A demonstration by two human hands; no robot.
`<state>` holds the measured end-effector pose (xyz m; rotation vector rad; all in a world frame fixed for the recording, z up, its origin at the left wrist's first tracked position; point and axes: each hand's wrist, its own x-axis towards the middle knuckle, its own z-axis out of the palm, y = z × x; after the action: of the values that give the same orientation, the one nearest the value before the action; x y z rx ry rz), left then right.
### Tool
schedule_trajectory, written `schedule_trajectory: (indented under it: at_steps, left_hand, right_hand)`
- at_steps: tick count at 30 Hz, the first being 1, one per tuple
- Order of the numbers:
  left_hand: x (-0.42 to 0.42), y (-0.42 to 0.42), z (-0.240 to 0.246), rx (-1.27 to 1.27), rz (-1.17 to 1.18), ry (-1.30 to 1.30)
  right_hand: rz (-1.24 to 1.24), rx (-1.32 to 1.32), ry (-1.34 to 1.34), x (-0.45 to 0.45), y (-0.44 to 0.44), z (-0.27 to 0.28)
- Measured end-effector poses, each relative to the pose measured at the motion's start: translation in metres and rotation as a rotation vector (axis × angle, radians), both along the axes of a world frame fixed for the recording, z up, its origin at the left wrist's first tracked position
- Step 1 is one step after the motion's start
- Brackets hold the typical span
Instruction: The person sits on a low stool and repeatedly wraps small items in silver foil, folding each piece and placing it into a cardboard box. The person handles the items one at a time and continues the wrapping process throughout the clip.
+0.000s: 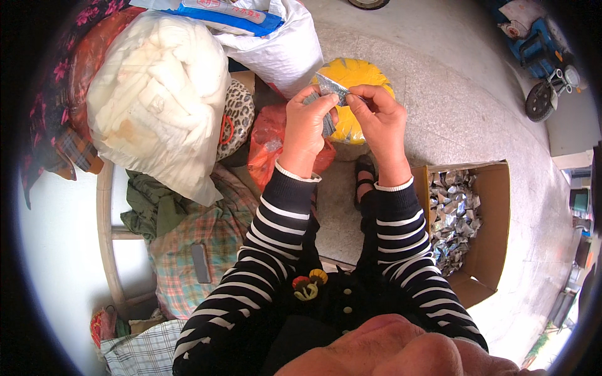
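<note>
Above a round yellow plastic-wrapped seat or bundle (376,75), my two hands meet at a piece of silver foil paper (331,86) folded to a point. My left hand (305,120) pinches its lower edge with the thumb and also keeps a stack of flat foil sheets (328,124) in its palm. Thumb and fingers of my right hand (382,115) grip the right end of the folded piece. At my right side stands an open cardboard box (490,225). Many folded silver foil pieces (454,216) lie heaped inside it.
A red plastic bag (265,145) sits below my left hand. Further left are a large clear bag of white stuffing (160,94) and a white woven sack (282,61). A dark phone-like slab (201,263) rests on plaid cloth (174,277). A small wheel (538,102) shows at upper right.
</note>
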<state>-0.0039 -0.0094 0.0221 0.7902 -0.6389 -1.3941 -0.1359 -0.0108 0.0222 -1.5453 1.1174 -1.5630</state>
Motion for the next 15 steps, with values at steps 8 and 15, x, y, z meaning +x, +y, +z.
schedule_trajectory:
  at_steps: [8, 15]
  left_hand:
    - [-0.0008, 0.0000, 0.0026, 0.032, 0.043, -0.024]
    - [-0.0001, 0.0016, 0.0001, -0.001, 0.041, -0.128]
  right_hand:
    - [-0.140, -0.388, 0.344, 0.0023, -0.0007, 0.0054]
    - [0.285, 0.339, -0.273, -0.0028, 0.0000, 0.0058]
